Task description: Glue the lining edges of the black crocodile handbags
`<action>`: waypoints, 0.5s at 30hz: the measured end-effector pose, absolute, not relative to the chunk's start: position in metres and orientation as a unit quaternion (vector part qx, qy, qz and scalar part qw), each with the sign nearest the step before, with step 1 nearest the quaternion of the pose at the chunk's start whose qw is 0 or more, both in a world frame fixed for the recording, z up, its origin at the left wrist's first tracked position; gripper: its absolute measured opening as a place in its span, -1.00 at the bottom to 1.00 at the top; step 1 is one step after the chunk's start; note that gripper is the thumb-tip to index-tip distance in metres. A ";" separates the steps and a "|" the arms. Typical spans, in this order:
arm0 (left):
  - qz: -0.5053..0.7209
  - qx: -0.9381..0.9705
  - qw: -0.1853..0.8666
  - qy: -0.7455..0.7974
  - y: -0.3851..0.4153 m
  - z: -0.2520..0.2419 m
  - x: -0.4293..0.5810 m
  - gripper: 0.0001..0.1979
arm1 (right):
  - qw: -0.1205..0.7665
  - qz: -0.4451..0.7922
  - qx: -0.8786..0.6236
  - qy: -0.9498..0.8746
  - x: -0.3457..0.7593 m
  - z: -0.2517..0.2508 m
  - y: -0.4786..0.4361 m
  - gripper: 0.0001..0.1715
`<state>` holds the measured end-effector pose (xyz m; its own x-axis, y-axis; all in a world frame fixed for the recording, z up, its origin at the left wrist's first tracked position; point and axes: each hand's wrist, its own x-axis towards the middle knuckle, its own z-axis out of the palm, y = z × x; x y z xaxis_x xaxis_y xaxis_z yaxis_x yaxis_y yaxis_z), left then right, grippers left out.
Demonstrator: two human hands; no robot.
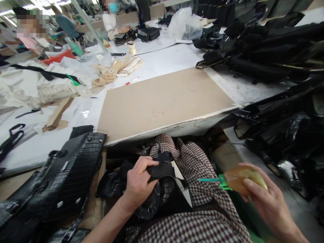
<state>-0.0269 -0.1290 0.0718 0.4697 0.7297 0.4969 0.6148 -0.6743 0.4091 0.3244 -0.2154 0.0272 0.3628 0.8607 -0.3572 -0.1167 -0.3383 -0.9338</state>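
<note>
My left hand (pixel 140 179) is closed on the edge of a black leather bag piece (pixel 164 168) that lies across my lap. Its pale lining or backing shows along the right side. In my right hand (pixel 263 199) is a squeeze bottle (pixel 244 178) of amber liquid, held on its side with the fingers wrapped round it. A thin green nozzle points left from the bottle toward the bag piece, apart from it. Checked cloth (pixel 202 165) covers my legs below both hands.
A brown board (pixel 162 98) lies on the white table ahead. Black crocodile-pattern bags (pixel 73 168) are stacked at the left. Heaps of black pieces (pixel 268 50) fill the right. Fabric scraps (pixel 116 71), a red pen (pixel 131 81) and a plastic bag (pixel 186 25) lie farther back, near other people.
</note>
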 end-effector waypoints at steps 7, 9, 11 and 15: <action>0.327 0.848 0.161 0.384 -0.149 0.107 -0.032 -0.81 | 0.370 0.470 -0.660 -0.455 0.323 0.024 -0.210 -0.44; 0.312 0.851 0.165 0.390 -0.159 0.116 -0.034 -0.83 | 0.368 0.457 -0.657 -0.474 0.322 0.026 -0.207 -0.47; 0.291 0.856 0.170 0.392 -0.171 0.123 -0.036 -0.85 | 0.372 0.435 -0.654 -0.494 0.323 0.029 -0.206 -0.52; 0.297 0.845 0.187 0.404 -0.190 0.126 -0.036 -0.84 | 0.366 0.409 -0.643 -0.534 0.323 0.034 -0.207 -0.55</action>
<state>-0.0362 -0.1895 0.1256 0.4982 0.7929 0.3507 0.5716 -0.6045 0.5548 0.3234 -0.2069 0.0339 0.0944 0.9862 -0.1359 0.3877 -0.1621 -0.9074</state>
